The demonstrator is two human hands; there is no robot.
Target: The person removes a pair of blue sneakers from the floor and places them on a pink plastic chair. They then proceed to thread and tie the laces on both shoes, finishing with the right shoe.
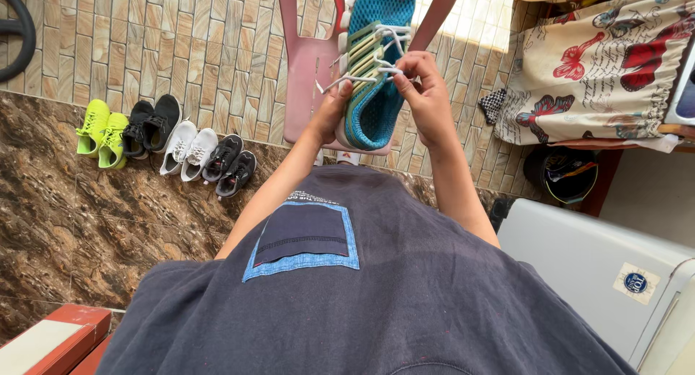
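At the fingertips, above a pink plastic chair [308,78], the right hand [427,93] pinches a white lace [387,69], fingers narrow and closed on it. The left hand [334,108] grips the side of a blue mesh shoe [376,93], held up toe away, its pale yellow-green eyelet straps threaded with that lace, sole edge white. Out on the floor, against the tiled wall, four pairs line up: neon yellow shoes [101,132], black shoes [150,123], white shoes [188,149], small black sneakers [230,163]. Right, a butterfly-print cloth [594,71] drapes; below it sits a dark helmet [568,176].
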